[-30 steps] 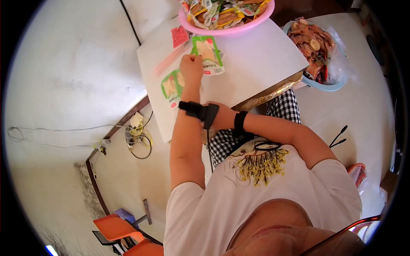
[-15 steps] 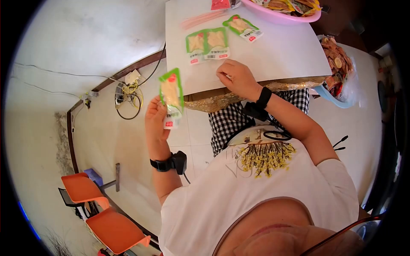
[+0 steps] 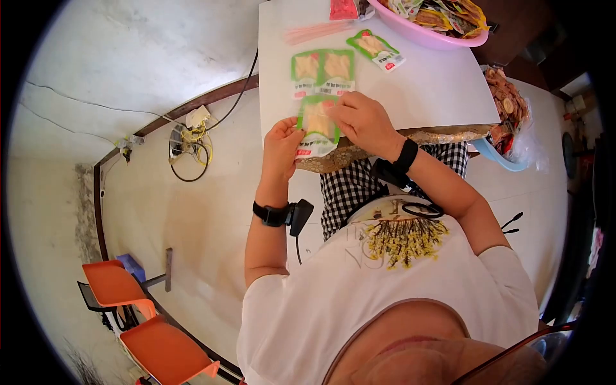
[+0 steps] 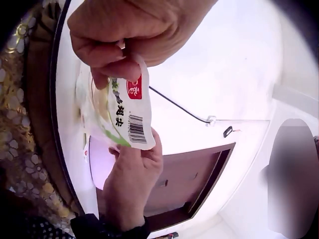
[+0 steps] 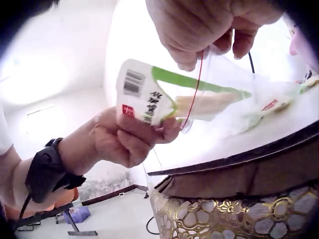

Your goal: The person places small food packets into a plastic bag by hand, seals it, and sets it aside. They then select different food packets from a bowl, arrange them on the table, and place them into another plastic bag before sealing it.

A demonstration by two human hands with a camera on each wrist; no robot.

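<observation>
Grn./wht. pkt., qty. 1: nr. worktop edge. L. hand: fingers curled, pinching pkt. R. hand: fingers curled, pinching clr. film, red-lined, overlapping pkt.

Soft, pale light fills the room around me, and shadows on the white tabletop are faint. Through the right wrist's camera the wall glares nearly to white; through the left's, the patterned cloth sinks into gloom and a grey smudge blurs the right side. Print on the packet looks fuzzy from the head, where the skirting bows (proper fisheye bend) and the corners go black.
</observation>
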